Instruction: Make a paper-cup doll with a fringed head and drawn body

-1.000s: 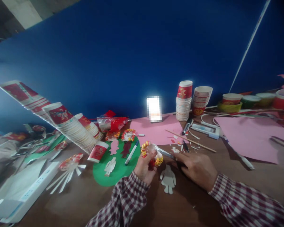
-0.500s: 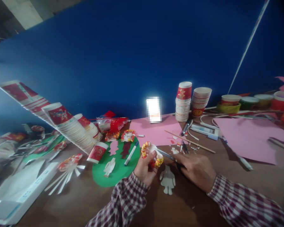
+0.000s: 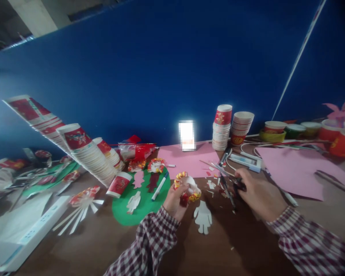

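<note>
My left hand (image 3: 174,201) is closed on a cut paper cup (image 3: 194,185), pinching it between thumb and fingers; its red and yellow edge is curled into a ring around a white middle. To the right, my right hand (image 3: 258,195) grips the black handles of a pair of scissors (image 3: 239,185), its blades spread apart and clear of the cup. Below the cup, a white paper figure (image 3: 203,217) lies flat on the brown table. Small paper scraps (image 3: 211,184) are scattered between my hands.
A green paper circle (image 3: 120,212) carries cut-out figures, curled cup pieces and a marker (image 3: 160,187). Cup stacks stand at right (image 3: 220,134) and lean at left (image 3: 89,155). Pink sheets (image 3: 290,172), a white power strip (image 3: 43,230) and a bright blurred patch (image 3: 187,135) are around.
My right hand has drawn the scissors away from the cup toward the right, and the blades have spread apart. My left hand still holds the cup in nearly the same place.
</note>
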Motion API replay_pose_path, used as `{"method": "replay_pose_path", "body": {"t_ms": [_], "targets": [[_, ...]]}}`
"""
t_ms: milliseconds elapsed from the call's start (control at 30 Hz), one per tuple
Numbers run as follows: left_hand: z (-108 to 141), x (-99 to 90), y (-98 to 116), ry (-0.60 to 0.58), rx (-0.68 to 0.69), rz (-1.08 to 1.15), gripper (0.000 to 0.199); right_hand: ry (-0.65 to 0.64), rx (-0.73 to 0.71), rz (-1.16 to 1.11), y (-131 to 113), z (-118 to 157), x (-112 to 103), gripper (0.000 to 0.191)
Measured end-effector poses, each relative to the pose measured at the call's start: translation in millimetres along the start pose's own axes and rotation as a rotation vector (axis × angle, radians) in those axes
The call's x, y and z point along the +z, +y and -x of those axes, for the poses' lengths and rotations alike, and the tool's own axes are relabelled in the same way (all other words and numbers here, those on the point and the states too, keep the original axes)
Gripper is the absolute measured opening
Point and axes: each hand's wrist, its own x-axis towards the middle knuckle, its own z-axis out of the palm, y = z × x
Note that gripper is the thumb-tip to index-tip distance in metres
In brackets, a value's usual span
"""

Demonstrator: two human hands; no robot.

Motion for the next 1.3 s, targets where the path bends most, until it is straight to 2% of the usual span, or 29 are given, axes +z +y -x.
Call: {"method": "replay_pose_path", "body": {"t_ms": [100, 167, 300, 433, 567, 733, 933, 1300], "targets": [[0.2, -0.9, -2.0, -0.047, 0.001, -0.009, 0.032, -0.067, 0.027, 0.030, 13.5, 6.3, -12.0, 0.018], [1.3, -0.5, -4.1, -0.070, 0.002, -0.013, 0.032, -0.115, 0.029, -0.106, 12.1, 13.7, -20.0, 0.020], [6.4, 3.6, -7.2, -0.104, -0.006, -0.022, 0.035, -0.340, -0.070, -0.545, -15.9, 29.0, -27.1, 0.022], [10.7, 7.9, -7.4, -0.125, -0.018, -0.028, 0.037, -0.598, 0.055, -1.019, -46.4, 36.3, -16.8, 0.034], [10.5, 8.6, -7.6, -0.108, -0.015, -0.028, 0.037, -0.681, 0.102, -1.251, -59.2, 39.7, -2.4, 0.039], [8.2, 5.4, -10.6, -0.044, -0.019, -0.033, 0.037, -0.691, 0.067, -1.306, -66.4, 42.9, 6.9, 0.041], [7.1, 3.0, -14.4, 0.020, -0.047, -0.042, 0.041, -0.720, 0.137, -1.293, -68.2, 42.8, 10.7, 0.047], [6.9, 3.7, -17.0, 0.044, -0.040, -0.019, 0.040, -0.728, 0.144, -1.287, -66.2, 44.0, 13.4, 0.043]]}}
